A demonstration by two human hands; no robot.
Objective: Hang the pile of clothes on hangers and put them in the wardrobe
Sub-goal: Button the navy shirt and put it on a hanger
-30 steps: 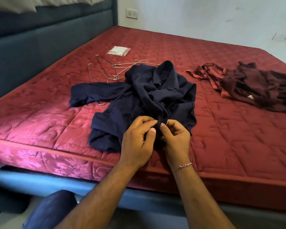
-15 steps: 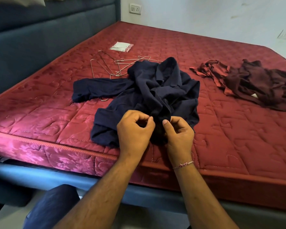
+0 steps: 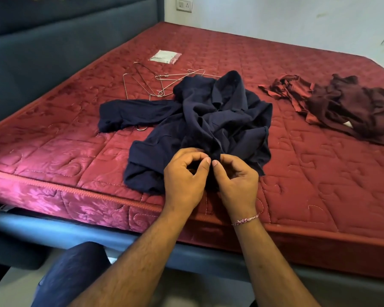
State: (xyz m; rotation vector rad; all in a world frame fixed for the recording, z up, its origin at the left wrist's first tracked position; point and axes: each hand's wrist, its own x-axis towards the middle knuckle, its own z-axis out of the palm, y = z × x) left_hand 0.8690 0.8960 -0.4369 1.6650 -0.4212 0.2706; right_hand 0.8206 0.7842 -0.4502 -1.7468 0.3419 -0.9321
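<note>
Left hand [image 3: 184, 176] and right hand [image 3: 235, 176] both pinch the navy shirt's [image 3: 208, 116] front edge (probably fastening a button) before hanging.

Two garments lie on the mattress [image 3: 319, 173]: one navy shirt [image 3: 208, 120] at centre and one maroon garment [image 3: 341, 105] at two o'clock. Several wire hangers [image 3: 155, 83], tangled beyond exact counting, and one plastic packet [image 3: 165, 56] sit at eleven o'clock.

You have just one camera, worn on your head. It looks forward and down, from the near edge of the bed [image 3: 297, 173], close above your hands (both low in the middle), with the far wall up top.
</note>
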